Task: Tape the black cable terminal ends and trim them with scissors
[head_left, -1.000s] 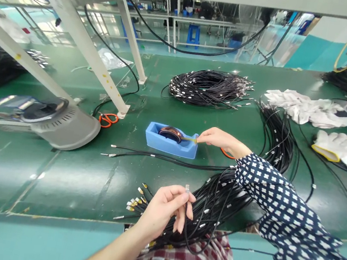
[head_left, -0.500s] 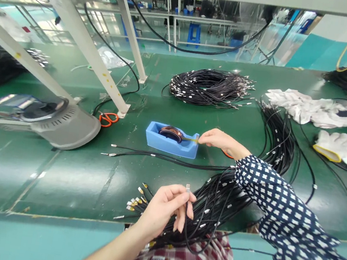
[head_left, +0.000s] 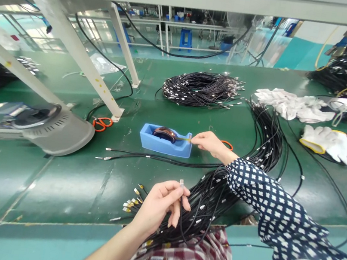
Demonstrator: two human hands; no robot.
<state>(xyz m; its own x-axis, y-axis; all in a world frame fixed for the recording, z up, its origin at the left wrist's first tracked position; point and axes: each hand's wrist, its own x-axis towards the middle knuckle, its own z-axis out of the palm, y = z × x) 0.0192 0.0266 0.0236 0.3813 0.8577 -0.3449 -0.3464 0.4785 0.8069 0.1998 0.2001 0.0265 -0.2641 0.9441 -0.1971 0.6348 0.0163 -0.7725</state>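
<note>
Between thumb and fingers, my left hand (head_left: 163, 200) pinches a black cable (head_left: 180, 218) just below its silver plug (head_left: 181, 183), which points up. My right hand (head_left: 207, 143) reaches to the front end of a blue tape dispenser (head_left: 166, 146), its fingertips closed on the end of the amber tape (head_left: 184, 139). The roll of tape (head_left: 164, 134) sits inside the dispenser. Below my hands lies a thick bundle of black cables (head_left: 204, 204), partly over my lap. Several plugs with yellowish wraps (head_left: 131, 204) stick out to the left of my left hand.
Orange-handled scissors (head_left: 102, 124) lie by a metal post, near a grey machine (head_left: 57, 134). Another orange handle (head_left: 227, 145) shows behind my right hand. A coiled cable bundle (head_left: 202, 90) lies farther back. White gloves (head_left: 294, 105) and a yellow-cuffed glove (head_left: 334, 144) rest at the right.
The whole view has shifted slightly, so things appear a little farther left. Both hands keep their holds, my left on the cable and my right at the tape end.
</note>
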